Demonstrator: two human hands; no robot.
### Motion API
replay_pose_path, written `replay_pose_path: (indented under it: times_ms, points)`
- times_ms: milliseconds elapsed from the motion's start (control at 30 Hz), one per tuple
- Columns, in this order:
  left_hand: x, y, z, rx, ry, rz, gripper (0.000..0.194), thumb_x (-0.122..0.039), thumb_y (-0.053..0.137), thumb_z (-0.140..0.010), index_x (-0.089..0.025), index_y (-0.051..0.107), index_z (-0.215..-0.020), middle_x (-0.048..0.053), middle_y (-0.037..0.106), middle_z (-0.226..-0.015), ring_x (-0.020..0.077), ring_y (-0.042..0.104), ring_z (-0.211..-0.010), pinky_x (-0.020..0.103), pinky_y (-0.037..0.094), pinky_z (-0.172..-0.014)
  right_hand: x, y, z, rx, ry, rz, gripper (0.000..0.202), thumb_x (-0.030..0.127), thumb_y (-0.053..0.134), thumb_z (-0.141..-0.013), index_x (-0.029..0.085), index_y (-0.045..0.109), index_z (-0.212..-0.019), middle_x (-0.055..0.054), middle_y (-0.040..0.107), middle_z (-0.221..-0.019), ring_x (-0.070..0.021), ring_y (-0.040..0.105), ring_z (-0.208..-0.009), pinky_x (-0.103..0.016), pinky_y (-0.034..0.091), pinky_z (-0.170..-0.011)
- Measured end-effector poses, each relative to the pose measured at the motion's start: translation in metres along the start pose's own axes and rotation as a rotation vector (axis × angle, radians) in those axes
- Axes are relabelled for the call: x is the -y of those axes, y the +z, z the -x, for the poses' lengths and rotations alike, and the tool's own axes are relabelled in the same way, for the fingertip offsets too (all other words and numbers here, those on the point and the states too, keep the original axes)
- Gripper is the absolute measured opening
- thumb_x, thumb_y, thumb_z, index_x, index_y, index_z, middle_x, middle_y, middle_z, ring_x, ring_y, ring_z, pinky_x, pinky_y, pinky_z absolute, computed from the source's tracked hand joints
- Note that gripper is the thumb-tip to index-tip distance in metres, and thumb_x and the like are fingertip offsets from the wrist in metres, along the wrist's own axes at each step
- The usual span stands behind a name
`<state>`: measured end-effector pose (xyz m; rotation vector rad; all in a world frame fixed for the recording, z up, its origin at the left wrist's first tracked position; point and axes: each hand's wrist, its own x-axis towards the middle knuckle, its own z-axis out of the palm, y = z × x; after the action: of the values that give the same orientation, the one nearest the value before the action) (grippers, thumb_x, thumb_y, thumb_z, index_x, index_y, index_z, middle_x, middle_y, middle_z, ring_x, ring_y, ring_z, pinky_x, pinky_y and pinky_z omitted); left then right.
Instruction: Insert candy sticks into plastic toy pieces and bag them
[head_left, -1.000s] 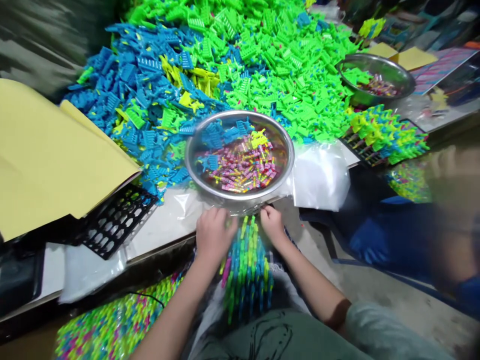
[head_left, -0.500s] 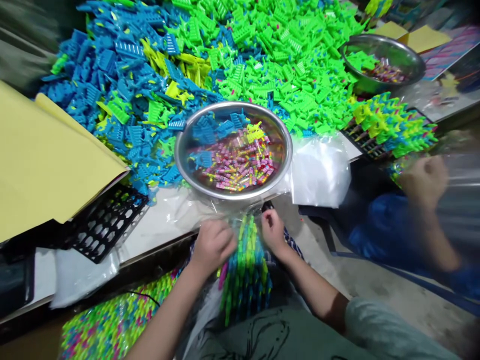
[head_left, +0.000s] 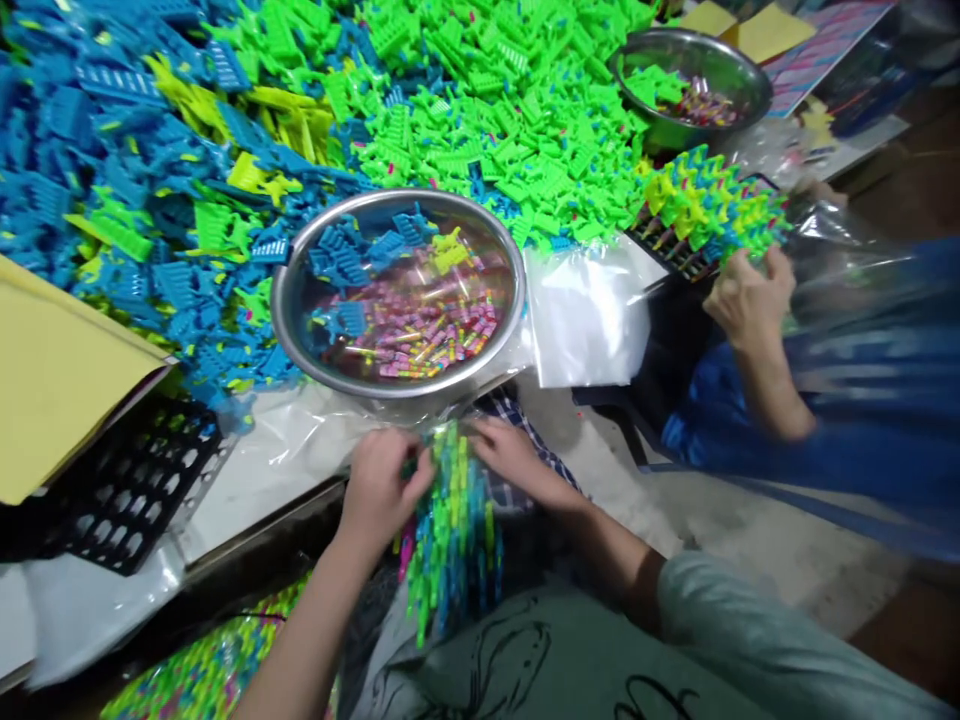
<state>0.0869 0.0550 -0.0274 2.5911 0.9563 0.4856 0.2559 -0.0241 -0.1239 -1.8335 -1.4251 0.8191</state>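
Left hand [head_left: 379, 485]: curled, ten o'clock of toy bundle [head_left: 454, 515]; grip unclear.
Right hand [head_left: 514, 460]: one o'clock; grip unclear.
Toy bundle: best steadied evenly.

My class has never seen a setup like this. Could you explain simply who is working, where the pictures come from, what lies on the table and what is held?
No machine here: a person works bare-handed. One camera on their head takes every picture, looking forward and down.

On the table are heaps of green pieces and blue pieces. In front stands a metal bowl with small pink tubes and a few plastic pieces. To the left are a black tray and yellow card.

The left hand and right hand are either side of a colourful bundle; their exact grip is unclear. Another person's hand is at the right.
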Motion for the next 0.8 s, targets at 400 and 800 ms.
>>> replay_pose_path:
  times_ms: [400, 800]
  points:
    - [0.001, 0.004, -0.004, 0.042, -0.127, 0.033, 0.01, -0.027, 0.048, -0.079, -0.02, 0.047, -0.072, -0.001, 0.051, -0.066, 0.0149, 0.049, -0.066, 0.029, 0.038, -0.064, -0.016, 0.011, -0.021, 0.145, -0.116, 0.281, 0.02, 0.033, 0.05, -0.082, 0.028, 0.066, -0.094, -0.001, 0.064, -0.094, -0.0152, 0.058, -0.085, -0.023, 0.04, -0.064]
    - [0.001, 0.004, -0.008, 0.179, -0.049, -0.015, 0.035, -0.024, 0.04, -0.08, -0.022, 0.052, -0.113, 0.004, 0.057, -0.082, 0.0209, 0.051, -0.078, 0.034, 0.04, -0.07, -0.025, 0.004, -0.022, 0.168, -0.287, 0.221, 0.024, 0.033, 0.046, -0.087, 0.023, 0.062, -0.101, -0.001, 0.065, -0.098, -0.0146, 0.056, -0.093, -0.022, 0.037, -0.068]
